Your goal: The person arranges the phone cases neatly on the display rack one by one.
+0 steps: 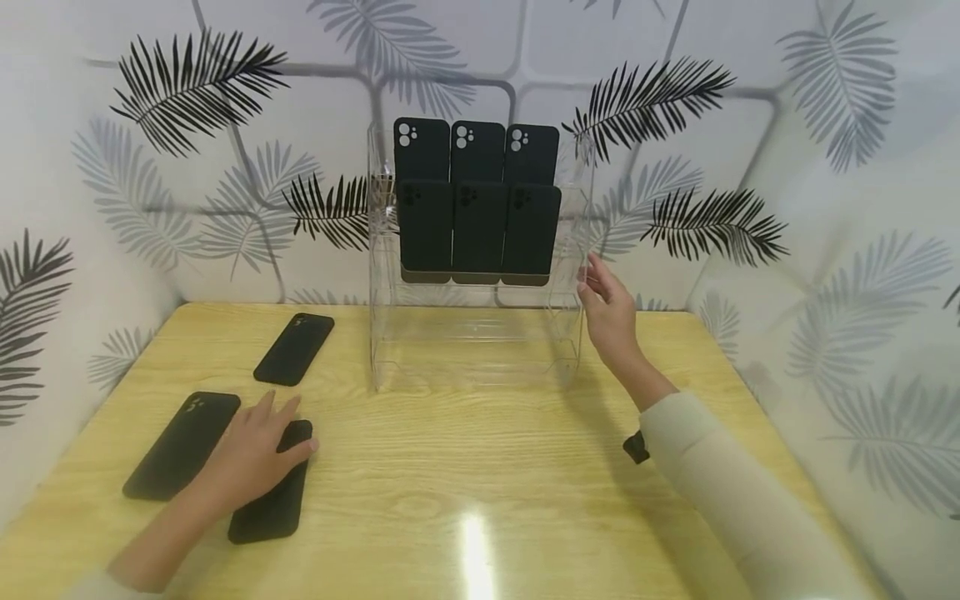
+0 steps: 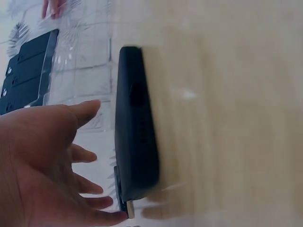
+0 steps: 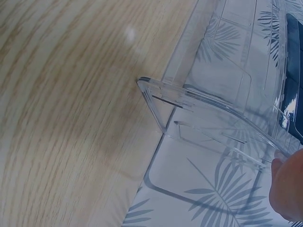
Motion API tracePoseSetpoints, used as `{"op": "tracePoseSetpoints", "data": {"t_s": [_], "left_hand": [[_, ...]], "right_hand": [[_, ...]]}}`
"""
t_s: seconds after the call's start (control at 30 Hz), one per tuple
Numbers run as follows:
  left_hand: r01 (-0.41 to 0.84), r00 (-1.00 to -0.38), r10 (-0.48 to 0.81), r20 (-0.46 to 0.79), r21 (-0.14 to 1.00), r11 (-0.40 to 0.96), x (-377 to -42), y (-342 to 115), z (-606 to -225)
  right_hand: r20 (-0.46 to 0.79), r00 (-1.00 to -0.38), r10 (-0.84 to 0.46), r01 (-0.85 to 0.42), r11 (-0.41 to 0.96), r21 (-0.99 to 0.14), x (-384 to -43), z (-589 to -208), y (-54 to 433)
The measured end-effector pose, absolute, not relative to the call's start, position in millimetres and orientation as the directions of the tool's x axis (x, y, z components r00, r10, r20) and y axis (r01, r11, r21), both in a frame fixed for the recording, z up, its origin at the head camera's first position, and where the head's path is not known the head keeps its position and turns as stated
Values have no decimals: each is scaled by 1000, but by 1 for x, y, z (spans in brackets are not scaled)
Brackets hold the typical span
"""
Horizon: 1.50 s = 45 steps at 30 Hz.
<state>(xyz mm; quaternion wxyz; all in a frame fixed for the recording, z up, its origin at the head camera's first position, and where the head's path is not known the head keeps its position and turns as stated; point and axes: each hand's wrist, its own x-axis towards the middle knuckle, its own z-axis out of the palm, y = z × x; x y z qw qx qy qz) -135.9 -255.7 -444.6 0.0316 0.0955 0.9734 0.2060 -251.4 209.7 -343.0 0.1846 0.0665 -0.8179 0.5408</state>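
Fingers spread apart, our left hand point(image 1: 251, 451) is hovering over the nearest black phone case point(image 1: 273, 506), while a second case point(image 1: 176, 446) is lying between it and the table's point(image 1: 465, 450) left edge and a third case point(image 1: 294, 350) toward the back-left corner. Near the back edge, our right hand point(image 1: 611, 321) is clamping thumb and fingers on the clear rack point(image 1: 472, 332), where six black cases point(image 1: 480, 227) are standing.

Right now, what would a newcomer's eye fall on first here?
Probably the six black phone cases standing in two tiers on the clear rack, dark against the pale, leaf-patterned wall. Next, perhaps, the left hand among three loose cases on the left of the table, and the right hand at the rack's right edge.
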Motion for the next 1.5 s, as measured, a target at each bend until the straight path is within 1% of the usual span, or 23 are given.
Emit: {"op": "tracePoseSetpoints", "data": {"t_s": [0.2,0.47,0.6,0.8,0.93,1.07,1.17,1.27,1.37,1.5], "left_hand": [[170,-977,208,-45,418,892,-123,-254,-456],[198,-971,235,-41,412,889,-118,-249,-458],[236,-957,284,-57,417,878,-118,-247,-457],[284,-924,367,-103,457,843,-118,-244,-453],[309,-914,393,-98,461,832,-118,-242,-449],[345,-914,403,-55,418,840,-119,-241,-447],[378,-913,407,4,380,844,-119,-240,-447],[408,-909,411,70,352,842,-119,-239,-449],[417,-908,402,120,345,841,-120,-236,-449],[409,-912,370,177,349,843,-124,-230,-445]], "right_hand": [[393,-915,94,-325,406,-854,-249,-342,207],[389,-917,89,-323,407,-854,-247,-342,208],[386,-919,83,-321,413,-853,-247,-342,209],[370,-925,83,-305,415,-857,-248,-343,210],[380,-921,83,-315,414,-854,-250,-344,210],[387,-918,82,-324,407,-854,-251,-343,209],[386,-918,87,-321,406,-856,-254,-345,210],[382,-919,94,-316,404,-859,-263,-355,215],[386,-917,98,-317,408,-856,-273,-366,221],[410,-907,97,-336,421,-842,-278,-371,224]]}}
